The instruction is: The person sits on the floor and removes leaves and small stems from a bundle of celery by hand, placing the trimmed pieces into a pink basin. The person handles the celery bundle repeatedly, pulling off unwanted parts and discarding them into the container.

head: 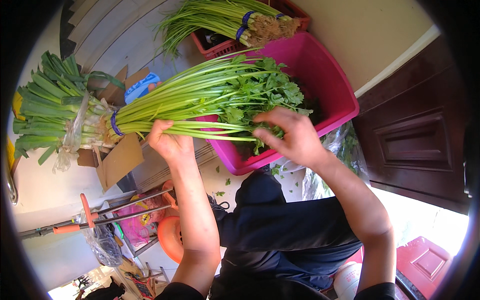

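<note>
My left hand (pixel 170 144) is closed around the stalks at the lower side of a large celery bunch (pixel 187 90), a little right of the purple tie (pixel 115 123) that binds its base. My right hand (pixel 288 135) is at the leafy end, slightly blurred, thumb and fingers parted near the leaves; whether it pinches a leaf, I cannot tell. The leafy end lies over a deep pink plastic tub (pixel 322 67), which has dark leaves inside.
Bundled leeks or large scallions (pixel 48 108) stand by a cardboard box (pixel 122 161) at left. More tied green stalks with roots (pixel 240 22) lie on a red crate (pixel 198 43). A plastic bag of leaves (pixel 348 150) sits beside a dark door (pixel 412 135). Leaf scraps (pixel 227 182) dot the floor.
</note>
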`<state>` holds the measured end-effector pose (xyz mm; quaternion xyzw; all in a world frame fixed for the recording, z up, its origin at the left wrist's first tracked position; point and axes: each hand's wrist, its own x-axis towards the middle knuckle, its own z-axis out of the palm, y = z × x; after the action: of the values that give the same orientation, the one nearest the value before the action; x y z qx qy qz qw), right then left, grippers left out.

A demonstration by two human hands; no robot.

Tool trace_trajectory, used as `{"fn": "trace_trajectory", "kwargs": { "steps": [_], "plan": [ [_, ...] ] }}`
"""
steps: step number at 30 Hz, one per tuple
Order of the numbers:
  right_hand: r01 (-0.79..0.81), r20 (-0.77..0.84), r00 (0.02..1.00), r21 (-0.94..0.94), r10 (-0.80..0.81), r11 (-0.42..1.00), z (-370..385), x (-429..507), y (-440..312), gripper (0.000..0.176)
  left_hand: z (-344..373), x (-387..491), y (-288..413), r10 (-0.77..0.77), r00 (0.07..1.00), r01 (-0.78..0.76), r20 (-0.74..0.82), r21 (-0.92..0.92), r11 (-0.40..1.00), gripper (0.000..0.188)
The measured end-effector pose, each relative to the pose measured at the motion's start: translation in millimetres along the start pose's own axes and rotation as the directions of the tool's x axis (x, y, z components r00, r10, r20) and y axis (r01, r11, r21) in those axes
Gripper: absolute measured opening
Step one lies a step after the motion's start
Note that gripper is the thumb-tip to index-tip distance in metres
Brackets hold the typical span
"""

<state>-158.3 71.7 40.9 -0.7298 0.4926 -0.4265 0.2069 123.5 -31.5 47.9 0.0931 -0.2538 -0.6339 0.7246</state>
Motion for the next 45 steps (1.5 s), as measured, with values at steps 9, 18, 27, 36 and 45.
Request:
{"fn": "trace_trajectory", "kwargs": {
  "steps": [9,18,27,36,45],
  "plan": [
    [0.084,0.091,0.994,-0.273,-0.061,0.958,-3.4,0.3,-4.7,0.017,4.8,-1.8,-10.2,-0.029,1.000,0.029,-0.002,0.007,1.000,0.094],
    [0.112,0.159,0.985,-0.246,-0.074,0.963,-17.3,-3.6,1.1,0.030,10.1,-5.5,-19.5,-0.018,0.999,0.022,-0.036,0.117,0.993,0.096],
    [0.259,0.362,0.925,-0.376,-0.116,0.890,-19.9,-3.5,-9.3,0.032,12.5,-7.3,-21.1,-0.013,0.999,0.018,-0.035,0.138,0.990,0.097],
    [-0.041,0.327,0.943,-0.064,0.060,0.997,-24.6,3.8,-2.0,0.024,10.6,-6.1,-27.4,0.002,0.999,0.003,-0.035,0.139,0.990,0.097],
    [-0.371,0.464,0.863,0.313,0.199,0.874,-27.3,3.8,5.8,0.020,7.7,-5.1,-22.4,-0.016,0.999,0.021,-0.045,0.120,0.992,0.096]
  ]
}}
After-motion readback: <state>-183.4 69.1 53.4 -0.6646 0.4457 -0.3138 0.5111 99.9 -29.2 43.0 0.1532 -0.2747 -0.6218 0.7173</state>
